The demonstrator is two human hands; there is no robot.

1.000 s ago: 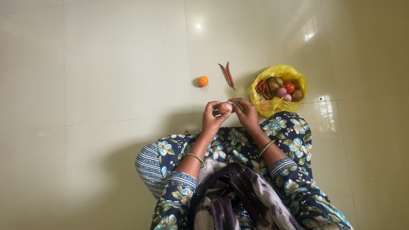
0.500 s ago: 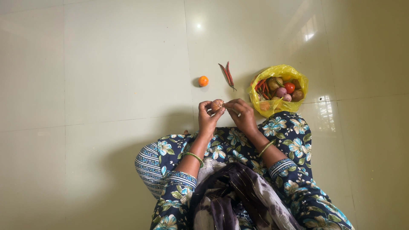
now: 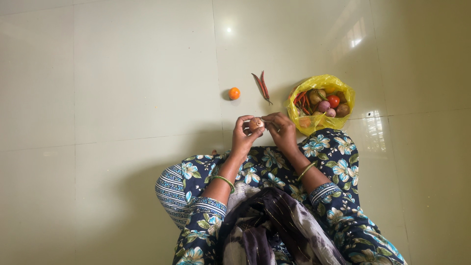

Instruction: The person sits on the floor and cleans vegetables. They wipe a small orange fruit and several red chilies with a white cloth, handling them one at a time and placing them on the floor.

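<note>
Beyond the onion [image 3: 256, 123]: orange tomato [image 3: 234, 93], red chillies [image 3: 262, 86], yellow bag [image 3: 321, 83].

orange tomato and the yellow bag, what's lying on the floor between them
Two red chillies lie between the tomato and the bag, side by side on the tiles, touching neither. The head view shows this.

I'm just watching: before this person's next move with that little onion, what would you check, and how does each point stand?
1. Onion gripped in left hand: ok.
2. Right hand at the onion's side: ok.
3. Blade or tool in right hand: cannot tell.
4. Yellow bag of vegetables open beside the right knee: ok.
5. Red chillies and orange tomato lying apart on the floor, away from both hands: ok.
</note>
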